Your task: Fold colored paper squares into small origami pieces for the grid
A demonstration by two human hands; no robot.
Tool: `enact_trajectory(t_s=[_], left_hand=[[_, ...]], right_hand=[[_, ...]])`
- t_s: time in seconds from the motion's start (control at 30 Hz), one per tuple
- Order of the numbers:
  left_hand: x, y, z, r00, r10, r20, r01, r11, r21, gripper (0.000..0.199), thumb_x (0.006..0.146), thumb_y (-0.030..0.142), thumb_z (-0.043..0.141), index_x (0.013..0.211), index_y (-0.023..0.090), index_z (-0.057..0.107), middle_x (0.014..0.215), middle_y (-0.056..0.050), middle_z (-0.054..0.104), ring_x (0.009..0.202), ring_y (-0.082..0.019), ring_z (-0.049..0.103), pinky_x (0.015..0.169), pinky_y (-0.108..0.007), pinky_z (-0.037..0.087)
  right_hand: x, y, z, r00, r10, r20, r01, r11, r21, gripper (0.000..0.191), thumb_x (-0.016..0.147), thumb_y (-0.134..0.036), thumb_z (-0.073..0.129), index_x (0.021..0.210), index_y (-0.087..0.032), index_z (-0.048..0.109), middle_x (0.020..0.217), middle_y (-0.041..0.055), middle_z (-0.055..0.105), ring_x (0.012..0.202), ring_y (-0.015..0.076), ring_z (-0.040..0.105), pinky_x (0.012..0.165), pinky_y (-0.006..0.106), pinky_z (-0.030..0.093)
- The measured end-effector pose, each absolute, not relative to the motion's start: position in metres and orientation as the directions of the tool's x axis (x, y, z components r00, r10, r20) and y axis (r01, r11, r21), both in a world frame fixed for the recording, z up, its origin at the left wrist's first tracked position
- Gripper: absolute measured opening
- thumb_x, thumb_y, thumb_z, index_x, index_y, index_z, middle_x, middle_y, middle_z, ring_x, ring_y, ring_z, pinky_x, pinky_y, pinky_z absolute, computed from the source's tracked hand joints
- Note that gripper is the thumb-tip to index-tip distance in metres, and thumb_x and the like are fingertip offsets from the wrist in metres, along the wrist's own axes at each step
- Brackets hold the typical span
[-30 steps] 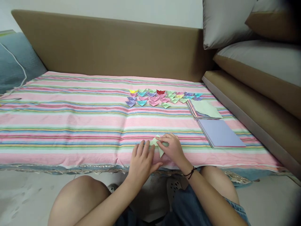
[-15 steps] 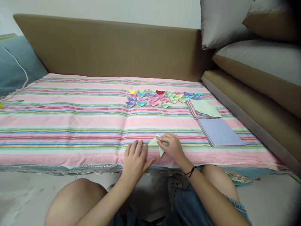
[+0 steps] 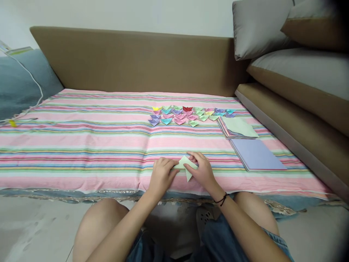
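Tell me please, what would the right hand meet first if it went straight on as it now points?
Probably the pale green folded piece of paper, which the right hand seems to hold; exact depth is unclear.

Pink striped cloth (image 3: 114,140) bearing rows of small, colorful folded papers (image 3: 180,120) toward its far edge, green-topped (image 3: 241,126) and lavender-topped paper stacks (image 3: 259,154) toward the right, and pale green folded paper (image 3: 185,162) near the front edge.

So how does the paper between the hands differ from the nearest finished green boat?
The folded paper looks flat, one point aimed at the person; the green boat has upturned ends. The folded paper has the left hand and right hand on it; the green boat is untouched. Both are light green.
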State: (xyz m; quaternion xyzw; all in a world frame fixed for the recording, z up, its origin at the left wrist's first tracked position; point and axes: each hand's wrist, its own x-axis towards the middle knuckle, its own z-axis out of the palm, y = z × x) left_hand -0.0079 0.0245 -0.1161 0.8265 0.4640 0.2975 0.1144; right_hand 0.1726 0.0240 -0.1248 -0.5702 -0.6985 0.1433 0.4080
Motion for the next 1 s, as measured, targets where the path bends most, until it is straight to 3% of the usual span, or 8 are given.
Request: enact_trajectory(t_s=[0.13, 0.23, 0.33, 0.5, 0.63, 0.73, 0.9, 1.0], left_hand=[[-0.004, 0.026, -0.118, 0.338, 0.861, 0.379, 0.663, -0.504, 0.553, 0.019, 0.076, 0.015, 0.065, 0.094, 0.02, 0.062, 0.088, -0.003, 0.067, 0.085, -0.021, 0.056, 0.075, -0.036, 0.042], [-0.003, 0.028, -0.119, 0.293, 0.888, 0.353, 0.578, -0.459, 0.674, 0.025, 0.074, 0.008, 0.062, 0.097, 0.019, 0.06, 0.083, -0.002, 0.064, 0.08, -0.018, 0.058, 0.073, -0.032, 0.045], [-0.003, 0.029, -0.119, 0.292, 0.896, 0.333, 0.49, -0.44, 0.753, 0.026, 0.074, 0.007, 0.058, 0.098, 0.019, 0.059, 0.08, 0.0, 0.062, 0.074, -0.015, 0.059, 0.07, -0.028, 0.047], [-0.001, 0.028, -0.113, 0.318, 0.896, 0.31, 0.473, -0.433, 0.767, 0.038, 0.07, 0.014, 0.064, 0.107, 0.018, 0.055, 0.083, -0.001, 0.063, 0.061, -0.012, 0.056, 0.059, -0.025, 0.045], [-0.001, 0.026, -0.112, 0.317, 0.922, 0.22, 0.393, -0.339, 0.855, 0.031, 0.074, 0.021, 0.063, 0.104, 0.018, 0.055, 0.07, 0.002, 0.062, 0.057, -0.011, 0.054, 0.054, -0.022, 0.042], [-0.003, 0.026, -0.113, 0.258, 0.947, 0.189, 0.286, -0.262, 0.922, 0.029, 0.072, 0.023, 0.065, 0.099, 0.017, 0.057, 0.067, 0.001, 0.062, 0.063, -0.013, 0.058, 0.061, -0.023, 0.045], [-0.009, 0.028, -0.108, 0.266, 0.95, 0.165, 0.266, -0.237, 0.934, 0.032, 0.071, 0.026, 0.068, 0.1, 0.016, 0.059, 0.064, 0.001, 0.063, 0.06, -0.013, 0.058, 0.058, -0.023, 0.044], [-0.011, 0.026, -0.102, 0.296, 0.914, 0.278, 0.354, -0.376, 0.856, 0.018, 0.074, 0.025, 0.066, 0.09, 0.018, 0.065, 0.07, -0.001, 0.065, 0.066, -0.015, 0.059, 0.06, -0.025, 0.045]], right_hand=[[0.173, 0.022, -0.121, -0.007, 0.913, 0.408, 0.702, 0.295, -0.648, 0.035, 0.073, -0.024, 0.064, 0.107, -0.022, 0.06, 0.093, 0.0045, 0.065, 0.093, 0.0249, 0.055, 0.085, 0.04, 0.038], [0.175, 0.023, -0.12, -0.049, 0.923, 0.382, 0.665, 0.315, -0.677, 0.038, 0.072, -0.023, 0.065, 0.11, -0.023, 0.059, 0.092, 0.0037, 0.065, 0.092, 0.0245, 0.057, 0.087, 0.042, 0.038], [0.176, 0.024, -0.12, -0.095, 0.922, 0.374, 0.532, 0.365, -0.764, 0.043, 0.073, -0.022, 0.062, 0.115, -0.022, 0.056, 0.087, 0.0026, 0.063, 0.085, 0.0212, 0.059, 0.082, 0.037, 0.044], [0.173, 0.022, -0.118, -0.127, 0.898, 0.422, 0.332, 0.439, -0.835, 0.044, 0.075, -0.02, 0.06, 0.118, -0.022, 0.052, 0.086, 0.0016, 0.061, 0.081, 0.0174, 0.06, 0.078, 0.031, 0.049], [0.174, 0.021, -0.119, -0.11, 0.905, 0.411, 0.254, 0.425, -0.869, 0.051, 0.072, -0.02, 0.066, 0.121, -0.023, 0.049, 0.107, 0.0077, 0.059, 0.087, 0.0181, 0.06, 0.08, 0.033, 0.05], [0.177, 0.021, -0.12, -0.101, 0.933, 0.344, 0.159, 0.357, -0.921, 0.061, 0.069, -0.022, 0.07, 0.125, -0.023, 0.043, 0.121, 0.0112, 0.053, 0.096, 0.0198, 0.059, 0.079, 0.032, 0.05], [0.177, 0.02, -0.122, -0.111, 0.961, 0.254, 0.026, 0.258, -0.966, 0.056, 0.071, -0.025, 0.068, 0.123, -0.023, 0.044, 0.086, 0.0028, 0.064, 0.076, 0.0172, 0.063, 0.063, 0.027, 0.052], [0.177, 0.018, -0.118, -0.095, 0.943, 0.32, 0.086, 0.328, -0.941, 0.035, 0.072, -0.022, 0.067, 0.106, -0.022, 0.058, 0.08, 0.0027, 0.065, 0.075, 0.018, 0.063, 0.064, 0.029, 0.052]])
